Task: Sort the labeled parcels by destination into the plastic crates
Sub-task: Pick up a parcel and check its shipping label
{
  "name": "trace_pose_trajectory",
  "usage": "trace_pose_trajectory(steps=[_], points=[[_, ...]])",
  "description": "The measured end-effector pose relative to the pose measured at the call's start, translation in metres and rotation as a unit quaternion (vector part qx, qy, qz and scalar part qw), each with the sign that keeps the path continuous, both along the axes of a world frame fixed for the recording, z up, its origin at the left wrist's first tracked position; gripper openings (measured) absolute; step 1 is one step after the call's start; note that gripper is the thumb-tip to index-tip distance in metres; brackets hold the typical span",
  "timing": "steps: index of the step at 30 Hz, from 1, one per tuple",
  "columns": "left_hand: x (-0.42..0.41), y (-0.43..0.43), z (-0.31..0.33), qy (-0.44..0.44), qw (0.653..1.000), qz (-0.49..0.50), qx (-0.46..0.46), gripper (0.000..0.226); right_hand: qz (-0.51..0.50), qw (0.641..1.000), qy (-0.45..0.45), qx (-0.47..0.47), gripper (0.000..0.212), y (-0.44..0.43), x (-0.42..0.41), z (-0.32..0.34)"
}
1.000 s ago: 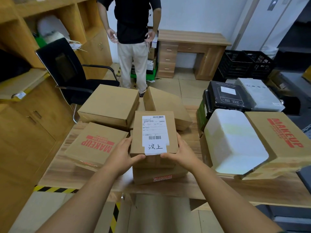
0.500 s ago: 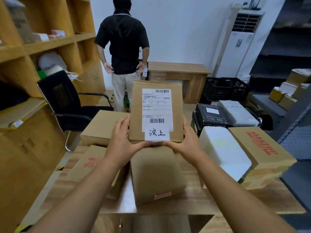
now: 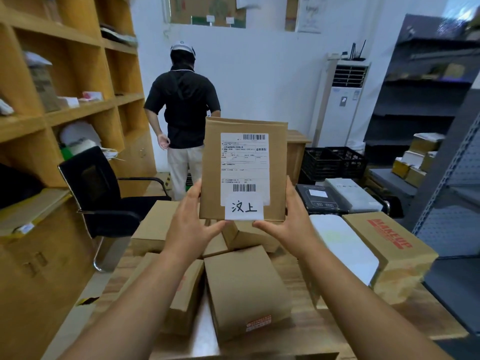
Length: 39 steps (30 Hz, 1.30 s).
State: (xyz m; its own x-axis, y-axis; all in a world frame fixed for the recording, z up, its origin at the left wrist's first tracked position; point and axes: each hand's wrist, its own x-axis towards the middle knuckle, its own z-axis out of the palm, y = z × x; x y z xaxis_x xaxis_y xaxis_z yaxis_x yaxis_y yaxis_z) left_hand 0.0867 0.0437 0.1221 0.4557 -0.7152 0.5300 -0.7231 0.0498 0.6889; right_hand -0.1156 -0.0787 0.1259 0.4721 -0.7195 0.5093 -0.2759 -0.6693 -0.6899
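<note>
A stockroom lined with wooden shelving (image 3: 78, 107), its worktable (image 3: 314, 324) crowded with cardboard boxes, a person in a black shirt (image 3: 184, 110) standing with back turned. Above the pile, two hands hold a labeled parcel (image 3: 244, 175) upright, its shipping label (image 3: 244, 154) facing the camera, apparently so the handwritten destination slip (image 3: 244, 207) can be read before a crate is chosen. The left hand (image 3: 191, 227) and right hand (image 3: 292, 227) grip its lower corners: thumbs (image 3: 219, 226) hooked under the bottom edge, fingers (image 3: 289, 189) pressed up along the sides, the parcel between the palms. Black plastic crates (image 3: 335, 162) sit on the floor well beyond the parcel, which is clear of the table.
</note>
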Motion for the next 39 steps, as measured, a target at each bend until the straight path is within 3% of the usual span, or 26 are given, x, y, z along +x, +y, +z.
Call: trace_pose_trajectory(steps=[12, 21, 27, 32, 39], points=[[-0.001, -0.002, -0.007, 0.003, 0.999, -0.031, -0.041, 0.103, -0.013, 1.0, -0.01, 0.003, 0.12, 0.009, -0.004, 0.003], [-0.003, -0.026, -0.003, 0.003, 1.0, 0.002, -0.02, 0.105, 0.016, 1.0, -0.02, 0.006, 0.119, -0.025, 0.001, 0.003], [0.003, -0.033, 0.004, -0.023, 0.995, 0.096, -0.005, 0.108, 0.092, 0.996, -0.019, 0.011, 0.118, -0.066, 0.028, 0.002], [0.012, -0.011, 0.004, 0.011, 0.979, 0.204, 0.021, 0.112, 0.196, 0.98, -0.027, 0.008, 0.115, -0.075, 0.075, 0.002], [0.013, 0.106, -0.008, 0.021, 0.917, 0.395, 0.045, 0.11, 0.415, 0.909, -0.036, 0.029, 0.096, 0.002, 0.161, -0.007]])
